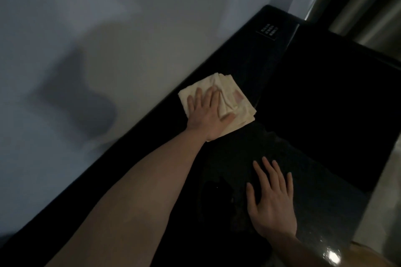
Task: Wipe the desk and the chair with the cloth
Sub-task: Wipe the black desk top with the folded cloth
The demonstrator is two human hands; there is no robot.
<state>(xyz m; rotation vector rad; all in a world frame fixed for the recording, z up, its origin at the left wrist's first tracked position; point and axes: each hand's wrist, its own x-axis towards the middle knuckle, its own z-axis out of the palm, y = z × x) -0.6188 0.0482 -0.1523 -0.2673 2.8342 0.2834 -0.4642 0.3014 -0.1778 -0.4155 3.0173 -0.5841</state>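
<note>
A folded cream cloth (pixel 236 102) lies on the black desk (pixel 325 180), close to the back edge where the desk meets the wall. My left hand (pixel 207 112) lies flat on the cloth with fingers straight and spread, pressing it onto the surface. My right hand (pixel 271 199) rests flat on the dark desk top nearer to me, fingers spread, holding nothing. No chair is in view.
A grey-white wall (pixel 108 39) runs along the desk's back edge. A small panel of pale buttons (pixel 268 30) sits on the black surface at the far end. A shiny metallic upright surface (pixel 364 6) stands at the top right. A pale floor strip (pixel 386 191) shows beyond the desk's right edge.
</note>
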